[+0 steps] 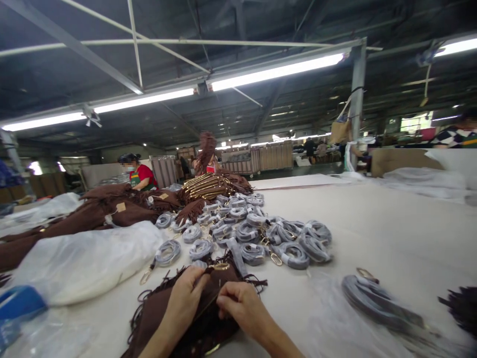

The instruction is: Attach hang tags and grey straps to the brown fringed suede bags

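Note:
A brown fringed bag (179,318) lies on the white table at the near edge, a gold clasp (219,267) at its top. My left hand (184,301) rests on the bag with its fingers curled against the fabric near the clasp. My right hand (238,303) is closed in a pinch on the bag's edge beside it. Just beyond lies a heap of coiled grey straps (257,236) with gold clips.
A pile of brown fringed bags (122,211) and white plastic wrapping (82,261) lie at the left. Another wrapped grey strap (376,298) lies at the right. A person in red (139,174) works at the far left, and others stand further back.

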`<state>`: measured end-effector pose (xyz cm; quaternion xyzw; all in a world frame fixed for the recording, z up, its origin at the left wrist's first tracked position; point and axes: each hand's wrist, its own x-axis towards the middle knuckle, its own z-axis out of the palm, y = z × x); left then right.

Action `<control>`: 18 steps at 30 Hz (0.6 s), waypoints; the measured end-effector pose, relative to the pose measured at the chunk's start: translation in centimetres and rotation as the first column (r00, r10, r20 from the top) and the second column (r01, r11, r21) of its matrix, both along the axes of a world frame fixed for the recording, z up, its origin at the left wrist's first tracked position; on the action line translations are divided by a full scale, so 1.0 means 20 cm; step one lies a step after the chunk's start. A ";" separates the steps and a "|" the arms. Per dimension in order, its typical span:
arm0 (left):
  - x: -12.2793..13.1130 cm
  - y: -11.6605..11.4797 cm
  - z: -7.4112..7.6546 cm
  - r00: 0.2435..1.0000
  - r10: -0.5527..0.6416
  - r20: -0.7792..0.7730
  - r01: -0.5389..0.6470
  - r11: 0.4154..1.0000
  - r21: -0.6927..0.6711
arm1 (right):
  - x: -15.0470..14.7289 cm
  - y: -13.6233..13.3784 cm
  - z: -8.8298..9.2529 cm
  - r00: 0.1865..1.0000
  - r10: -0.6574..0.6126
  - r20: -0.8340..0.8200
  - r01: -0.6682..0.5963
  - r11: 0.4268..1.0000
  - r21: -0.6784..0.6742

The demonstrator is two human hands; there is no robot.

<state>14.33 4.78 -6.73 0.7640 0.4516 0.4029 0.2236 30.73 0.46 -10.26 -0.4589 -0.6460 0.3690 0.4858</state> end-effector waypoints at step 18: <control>0.01 -0.11 -0.03 0.998 -0.055 -0.007 0.056 0.995 0.088 | 0.01 0.02 -0.01 0.989 0.081 -0.122 -0.081 0.997 0.005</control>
